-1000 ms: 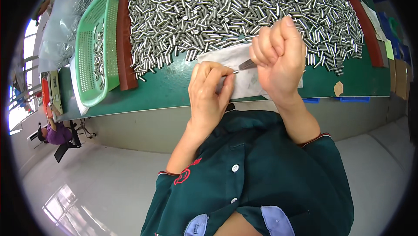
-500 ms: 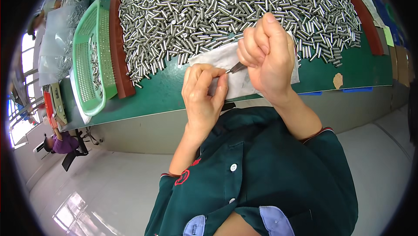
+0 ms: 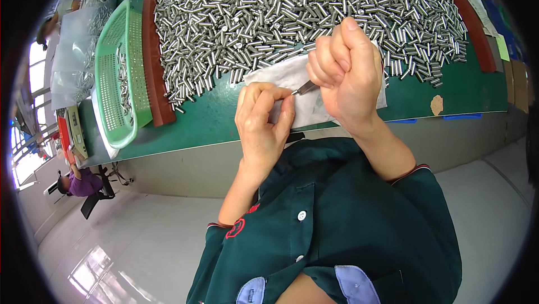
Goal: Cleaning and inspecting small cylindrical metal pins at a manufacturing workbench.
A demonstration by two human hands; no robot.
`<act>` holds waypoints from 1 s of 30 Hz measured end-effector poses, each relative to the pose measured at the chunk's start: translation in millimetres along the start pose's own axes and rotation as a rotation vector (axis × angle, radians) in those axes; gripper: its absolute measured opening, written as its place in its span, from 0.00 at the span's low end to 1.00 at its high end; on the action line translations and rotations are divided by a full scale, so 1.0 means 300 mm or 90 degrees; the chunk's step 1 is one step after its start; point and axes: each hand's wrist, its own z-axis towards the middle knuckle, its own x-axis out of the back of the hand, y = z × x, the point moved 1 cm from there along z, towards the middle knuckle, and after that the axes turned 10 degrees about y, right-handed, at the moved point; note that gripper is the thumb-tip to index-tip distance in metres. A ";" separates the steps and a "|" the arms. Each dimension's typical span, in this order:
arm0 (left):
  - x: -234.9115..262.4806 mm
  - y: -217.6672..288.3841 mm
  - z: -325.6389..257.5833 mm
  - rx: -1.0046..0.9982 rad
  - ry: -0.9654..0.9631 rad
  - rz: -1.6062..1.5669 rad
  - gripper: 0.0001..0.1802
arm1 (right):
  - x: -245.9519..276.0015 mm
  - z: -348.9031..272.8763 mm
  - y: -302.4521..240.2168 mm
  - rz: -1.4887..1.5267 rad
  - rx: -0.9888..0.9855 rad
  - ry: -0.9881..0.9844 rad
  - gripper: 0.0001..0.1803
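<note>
My left hand [image 3: 261, 114] is closed in a pinch, thumb and forefinger around a small shiny metal pin that they mostly cover. In my right fist [image 3: 348, 74] is a dark, slim pointed tool [image 3: 306, 87]; its handle is hidden by the fingers. The tool's tip meets the pin at my left fingertips. Both hands are above a whitish cloth [image 3: 314, 112] on the green table [image 3: 210, 117]. Just beyond them spreads a large heap of short metal pins [image 3: 269, 17].
Dark red rails [image 3: 152, 51] bound the heap left and right. A green plastic basket [image 3: 135, 68] with some pins stands left, near clear bags [image 3: 73, 51] of metal parts. A tan scrap [image 3: 436, 105] lies at the right front edge. A person in purple [image 3: 84, 183] sits far left.
Almost nothing differs. My right fist shifts very slightly to the right; the left hand keeps its place and both grips stay the same.
</note>
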 end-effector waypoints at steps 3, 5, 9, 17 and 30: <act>0.010 0.003 0.000 0.002 0.007 -0.003 0.07 | -0.012 -0.004 -0.001 0.003 -0.005 -0.002 0.22; 0.007 0.004 0.001 0.003 0.006 -0.004 0.07 | -0.009 -0.004 0.000 0.005 -0.006 0.001 0.22; 0.005 0.002 0.004 -0.006 0.006 -0.012 0.07 | -0.008 -0.002 0.001 -0.003 0.003 -0.001 0.22; 0.007 0.002 0.008 -0.002 -0.014 -0.024 0.07 | -0.044 -0.017 0.015 -0.101 0.035 0.006 0.22; 0.018 0.007 0.012 -0.028 -0.034 -0.004 0.07 | -0.073 -0.039 0.035 -0.188 0.098 -0.030 0.21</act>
